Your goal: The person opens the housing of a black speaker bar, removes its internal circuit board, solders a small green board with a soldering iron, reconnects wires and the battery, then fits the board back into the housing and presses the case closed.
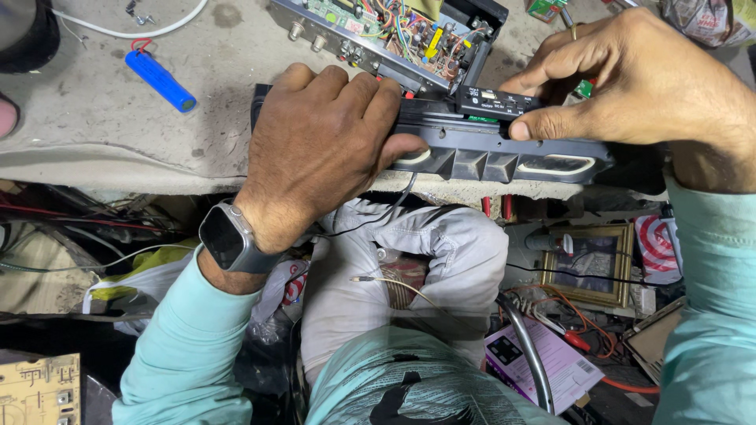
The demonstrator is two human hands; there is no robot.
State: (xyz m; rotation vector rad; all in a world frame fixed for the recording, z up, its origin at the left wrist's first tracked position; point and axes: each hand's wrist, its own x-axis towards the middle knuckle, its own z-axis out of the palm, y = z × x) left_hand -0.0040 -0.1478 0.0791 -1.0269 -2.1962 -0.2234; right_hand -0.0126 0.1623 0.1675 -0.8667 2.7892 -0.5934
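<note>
head: both hands [327,149] grip panel [504,153] at bench edge [118,169].

The left hand [327,145] lies palm down, fingers curled forward and thumb tucked to the right, its wrist bent up from the near left. The right hand [630,79] reaches in from the right, fingers bent, thumb pressed flat and pointing left. Both forearms wear pale sleeves.

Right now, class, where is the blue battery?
In the head view, the blue battery lies on the grey worktop at upper left, left of the left hand, just below a white cable.
</note>
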